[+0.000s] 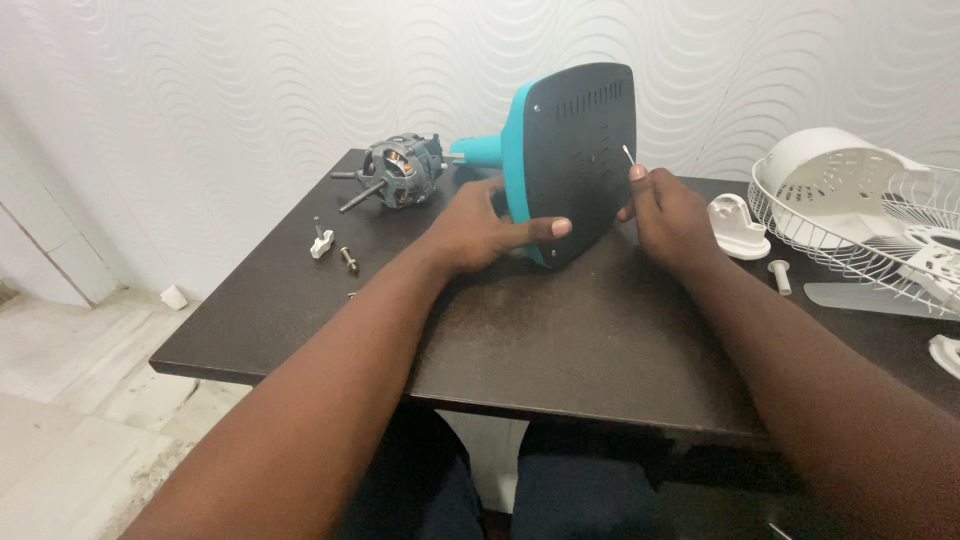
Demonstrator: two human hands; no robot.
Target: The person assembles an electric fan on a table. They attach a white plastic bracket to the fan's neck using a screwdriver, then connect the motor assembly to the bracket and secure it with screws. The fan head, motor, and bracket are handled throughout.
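Near the middle of the dark counter (pixel 560 340), toward its far edge, a fan base (pixel 570 160) stands on edge: teal housing, black underside plate facing the camera, with a teal neck pointing toward the far left. The left hand (pixel 490 228) grips the lower left edge of the base, fingers behind the housing and thumb pressed flat across the black plate. The right hand (pixel 668 212) is closed in a pinch on a thin white pin-like part (pixel 627 154), whose tip touches the plate near its right edge. Whether this part is a screw or a tool cannot be told.

At the far left corner lies a bare electric motor (pixel 398 170) with its shaft exposed. Just in front of it, toward the left edge, lie a small white fitting (pixel 321 244) and a bolt (pixel 349 260). Along the right edge rest a white bracket (pixel 738 226), a white peg (pixel 780 276) and a wire fan guard (pixel 860 235) holding white plastic parts.
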